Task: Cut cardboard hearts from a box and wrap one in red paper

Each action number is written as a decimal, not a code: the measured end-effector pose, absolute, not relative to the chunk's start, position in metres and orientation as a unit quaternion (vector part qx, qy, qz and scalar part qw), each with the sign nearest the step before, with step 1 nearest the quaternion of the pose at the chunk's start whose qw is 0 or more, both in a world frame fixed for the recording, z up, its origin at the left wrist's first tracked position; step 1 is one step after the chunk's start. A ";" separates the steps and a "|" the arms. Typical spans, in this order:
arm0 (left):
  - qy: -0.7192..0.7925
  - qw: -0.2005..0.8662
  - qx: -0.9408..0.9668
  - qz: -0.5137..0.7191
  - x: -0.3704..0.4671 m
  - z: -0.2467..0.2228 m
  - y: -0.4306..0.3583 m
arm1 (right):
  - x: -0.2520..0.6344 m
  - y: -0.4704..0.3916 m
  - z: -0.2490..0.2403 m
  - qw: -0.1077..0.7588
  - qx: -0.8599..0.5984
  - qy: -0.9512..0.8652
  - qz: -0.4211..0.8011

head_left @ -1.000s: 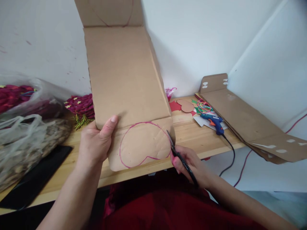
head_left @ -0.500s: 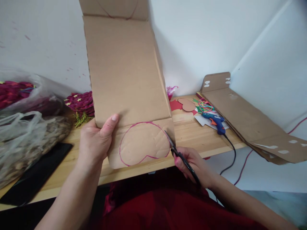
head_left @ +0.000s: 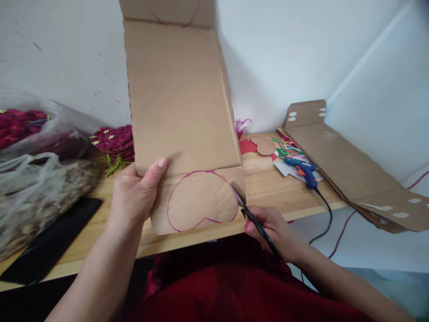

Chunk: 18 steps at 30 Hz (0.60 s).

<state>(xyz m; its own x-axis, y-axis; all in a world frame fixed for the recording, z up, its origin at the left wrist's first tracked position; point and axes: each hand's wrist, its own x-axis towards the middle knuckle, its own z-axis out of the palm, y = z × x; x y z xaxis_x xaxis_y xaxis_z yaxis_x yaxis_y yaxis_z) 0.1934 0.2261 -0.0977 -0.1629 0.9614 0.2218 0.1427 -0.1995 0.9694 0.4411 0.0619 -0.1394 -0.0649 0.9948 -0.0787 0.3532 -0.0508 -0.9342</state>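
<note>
My left hand (head_left: 137, 194) grips the left edge of a long folded cardboard sheet (head_left: 182, 98), thumb on top and the other fingers hidden behind. A rounded, heart-like outline in magenta marker (head_left: 204, 171) is drawn on the sheet's lower flap. Part of another drawn line shows on the flap at the top. In my right hand (head_left: 268, 230) is a pair of black-handled scissors (head_left: 256, 223), the fingers closed round the handles. The scissor blades lie at the flap's right side, along the outline, with their tip on the cardboard.
A blue glue gun (head_left: 306, 172) with a black cord lies on the wooden table (head_left: 264, 181), beside coloured elastic bands (head_left: 290, 147) and a cut cardboard shape (head_left: 264, 146). More cardboard (head_left: 351, 165) overhangs at right. Plastic bags (head_left: 36, 179) and a black phone-like slab (head_left: 50, 243) lie left.
The scissor handles have drawn a little closer together. The cardboard's upper part has shifted slightly right in view; both hands keep their hold.
</note>
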 end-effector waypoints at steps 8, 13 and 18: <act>0.526 0.385 0.553 0.519 0.187 -0.104 0.226 | 0.431 0.056 -0.146 0.384 -0.573 -0.545 0.477; 0.488 0.441 0.595 0.462 0.183 -0.113 0.223 | 0.430 0.059 -0.131 0.367 -0.550 -0.534 0.527; 0.469 0.448 0.583 0.490 0.185 -0.117 0.224 | 0.432 0.060 -0.128 0.369 -0.545 -0.547 0.517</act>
